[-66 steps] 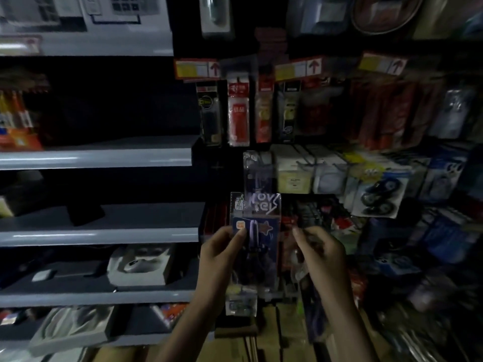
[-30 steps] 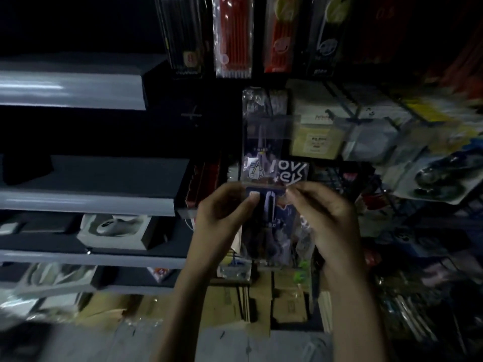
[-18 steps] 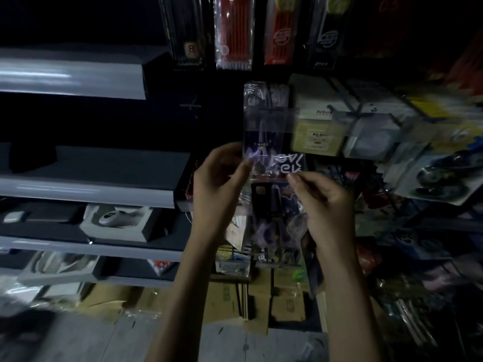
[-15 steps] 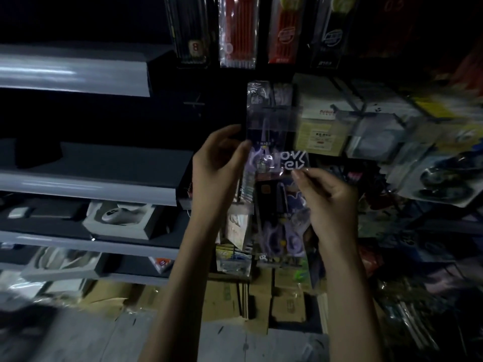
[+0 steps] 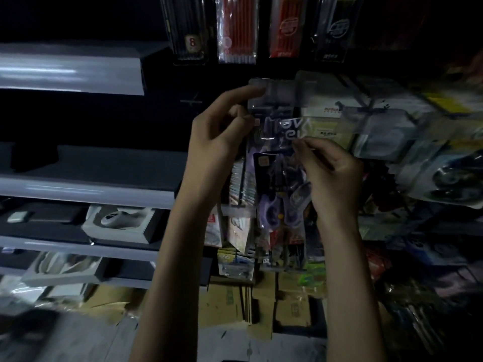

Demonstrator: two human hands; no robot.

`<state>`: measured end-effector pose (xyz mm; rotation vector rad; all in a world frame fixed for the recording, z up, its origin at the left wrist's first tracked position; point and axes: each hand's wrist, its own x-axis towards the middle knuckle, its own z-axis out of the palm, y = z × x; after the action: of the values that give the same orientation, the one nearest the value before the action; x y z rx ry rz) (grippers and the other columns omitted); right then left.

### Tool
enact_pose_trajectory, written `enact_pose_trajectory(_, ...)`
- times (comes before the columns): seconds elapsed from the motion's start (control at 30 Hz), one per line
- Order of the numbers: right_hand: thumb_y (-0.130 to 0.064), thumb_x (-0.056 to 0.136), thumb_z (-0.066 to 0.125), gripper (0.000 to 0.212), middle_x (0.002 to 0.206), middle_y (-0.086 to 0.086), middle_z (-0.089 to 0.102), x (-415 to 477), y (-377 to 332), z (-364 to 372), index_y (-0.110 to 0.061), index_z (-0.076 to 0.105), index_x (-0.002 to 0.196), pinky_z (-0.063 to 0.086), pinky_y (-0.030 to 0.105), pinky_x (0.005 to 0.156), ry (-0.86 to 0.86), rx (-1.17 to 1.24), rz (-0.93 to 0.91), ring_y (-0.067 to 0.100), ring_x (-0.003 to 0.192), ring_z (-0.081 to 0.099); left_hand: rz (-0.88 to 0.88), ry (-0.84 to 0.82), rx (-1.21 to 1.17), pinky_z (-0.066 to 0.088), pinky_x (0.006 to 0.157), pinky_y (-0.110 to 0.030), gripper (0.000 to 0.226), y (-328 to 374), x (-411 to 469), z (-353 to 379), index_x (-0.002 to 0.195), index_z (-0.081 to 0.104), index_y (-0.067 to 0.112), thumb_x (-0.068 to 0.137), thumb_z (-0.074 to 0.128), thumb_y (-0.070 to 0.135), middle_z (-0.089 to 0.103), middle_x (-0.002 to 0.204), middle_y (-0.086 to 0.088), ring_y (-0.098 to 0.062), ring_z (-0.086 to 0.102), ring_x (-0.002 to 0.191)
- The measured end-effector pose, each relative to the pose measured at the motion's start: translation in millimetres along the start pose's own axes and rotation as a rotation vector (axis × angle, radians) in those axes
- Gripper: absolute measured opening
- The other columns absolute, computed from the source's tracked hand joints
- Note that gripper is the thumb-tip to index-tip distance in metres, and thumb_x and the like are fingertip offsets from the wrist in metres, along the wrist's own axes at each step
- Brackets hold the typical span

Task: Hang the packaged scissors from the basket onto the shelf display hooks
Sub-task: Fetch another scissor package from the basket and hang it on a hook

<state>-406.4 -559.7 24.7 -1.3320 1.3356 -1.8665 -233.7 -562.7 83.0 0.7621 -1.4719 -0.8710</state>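
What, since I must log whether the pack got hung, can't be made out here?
Head view only:
- Hook: hidden behind the top of the pack and the left hand; whether the pack is threaded on it is unclear.
- Scissor blades: covered by the right hand and the dark card.
- Basket: out of frame.
- Goods at right: blurred, labels unreadable.

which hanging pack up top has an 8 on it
The leftmost dark pack; a small tag near its bottom reads 8, and no pack to its right shows such a tag.
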Motion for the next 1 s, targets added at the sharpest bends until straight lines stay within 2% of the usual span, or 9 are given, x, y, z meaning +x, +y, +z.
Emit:
enact_pose_trajectory(0.07, -0.022, 0.093, 0.077, 0.012, 0.088, -0.013, 0.077, 4.7, 1.6, 3.4, -0.015, 0.079, 0.101, 0.052, 0.014, 0.074, 0.024, 0.023, -0.003, 0.000, 0.086, 0.072, 0.032, -0.034, 0.073, 0.036, 0.069, -0.024, 0.040, 0.3, 3.7, -0.7, 0.130, 0.068, 0.012, 0.100, 0.050, -0.005, 0.041, 0.091, -0.030, -0.023, 0.037, 0.077)
enact_pose_trajectory(0.2, -0.019, 0.094, 0.075, 0.017, 0.087, -0.009, 0.076, 14.4, 4.3, 9.6, -0.006, 0.079, 0.104, 0.052, 0.014, 0.072, 0.041, 0.053, -0.005, -0.002, 0.082, 0.071, 0.070, -0.077, 0.171, 0.036, 0.067, -0.023, 0.043, -5.1, 9.9, -2.1, 0.131, 0.068, 0.014, 0.098, 0.050, -0.007, 0.044, 0.092, -0.027, -0.023, 0.040, 0.075)
enact_pose_trajectory(0.27, -0.018, 0.094, 0.075, 0.015, 0.085, -0.011, 0.076, 18.0, 6.9, 12.5, -0.007, 0.079, 0.104, 0.053, 0.015, 0.072, 0.033, 0.058, -0.007, -0.001, 0.081, 0.071, 0.088, -0.082, 0.181, 0.036, 0.067, -0.021, 0.040, -7.6, 11.0, -3.3, 0.131, 0.067, 0.013, 0.099, 0.052, -0.005, 0.045, 0.092, -0.026, -0.020, 0.041, 0.074)
enact_pose_trajectory(0.47, -0.021, 0.095, 0.074, 0.011, 0.088, -0.001, 0.078, 25.8, 15.8, 21.2, -0.013, 0.080, 0.099, 0.054, 0.024, 0.076, 0.003, 0.092, 0.012, 0.009, 0.085, 0.071, 0.124, -0.073, 0.233, 0.038, 0.071, -0.017, 0.038, -17.7, 11.7, -6.6, 0.136, 0.066, 0.015, 0.101, 0.055, 0.003, 0.048, 0.098, -0.022, -0.008, 0.043, 0.077)
enact_pose_trajectory(0.67, -0.022, 0.093, 0.076, 0.005, 0.088, -0.004, 0.078, 31.6, 12.0, 31.3, -0.025, 0.078, 0.090, 0.053, 0.020, 0.078, -0.001, 0.176, 0.056, 0.005, 0.087, 0.069, 0.163, -0.072, 0.225, 0.042, 0.076, -0.012, 0.037, -25.8, 12.1, -8.9, 0.137, 0.063, 0.010, 0.103, 0.055, -0.002, 0.046, 0.099, -0.024, -0.009, 0.044, 0.078)
enact_pose_trajectory(0.73, -0.022, 0.093, 0.076, 0.003, 0.090, -0.005, 0.079, 32.7, 11.8, 34.2, -0.022, 0.079, 0.094, 0.053, 0.018, 0.078, 0.005, 0.172, 0.063, 0.005, 0.090, 0.071, 0.165, -0.072, 0.224, 0.041, 0.075, -0.012, 0.038, -28.2, 12.4, -9.6, 0.138, 0.063, 0.009, 0.103, 0.055, -0.003, 0.046, 0.098, -0.022, -0.008, 0.044, 0.077)
enact_pose_trajectory(0.83, -0.023, 0.092, 0.077, 0.011, 0.093, -0.004, 0.080, 33.4, 13.4, 37.5, -0.015, 0.080, 0.100, 0.052, 0.017, 0.079, 0.033, 0.164, 0.069, 0.005, 0.093, 0.072, 0.169, -0.073, 0.230, 0.040, 0.076, -0.014, 0.039, -30.8, 12.9, -10.3, 0.139, 0.062, 0.010, 0.102, 0.056, -0.002, 0.046, 0.097, -0.017, -0.007, 0.045, 0.078)
enact_pose_trajectory(1.0, -0.021, 0.093, 0.077, 0.005, 0.089, -0.005, 0.079, 33.5, 15.3, 37.8, -0.018, 0.079, 0.095, 0.053, 0.018, 0.078, 0.052, 0.174, 0.061, 0.005, 0.091, 0.072, 0.182, -0.071, 0.230, 0.041, 0.077, -0.011, 0.040, -31.0, 10.8, -8.9, 0.140, 0.061, 0.008, 0.103, 0.055, -0.004, 0.047, 0.100, -0.021, -0.005, 0.046, 0.079)
